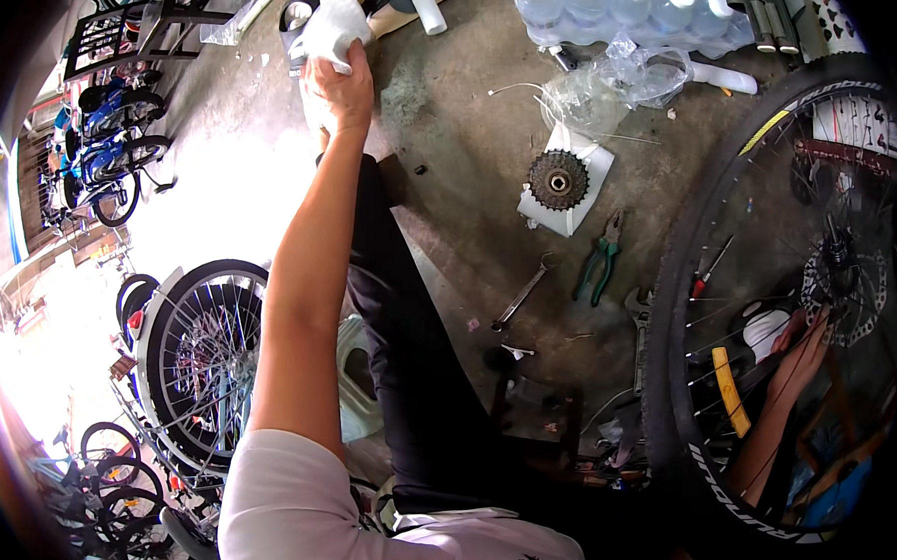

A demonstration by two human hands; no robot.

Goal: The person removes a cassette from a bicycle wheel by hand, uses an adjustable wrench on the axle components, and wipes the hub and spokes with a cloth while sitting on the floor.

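Note:
My left hand (340,93) is stretched out at the top, its fingers closed around a crumpled white wrap (336,27); whether anything is inside cannot be seen. On the right, a large bicycle wheel (677,300) with a black tyre stands close to me. Through its spokes, my right hand (797,340) shows at the hub beside the disc brake rotor (870,302). It grips the wheel there, with the fingertips partly hidden. A cogged freewheel (558,180) lies on a white sheet (590,177) on the floor between my hands.
Green-handled pliers (597,263), a combination spanner (521,293), an adjustable wrench (640,337) and a red-handled screwdriver (710,271) lie around the floor. Packed water bottles (627,7) and clear plastic wrapping (625,82) are at the back. Parked bicycles (207,361) line the left.

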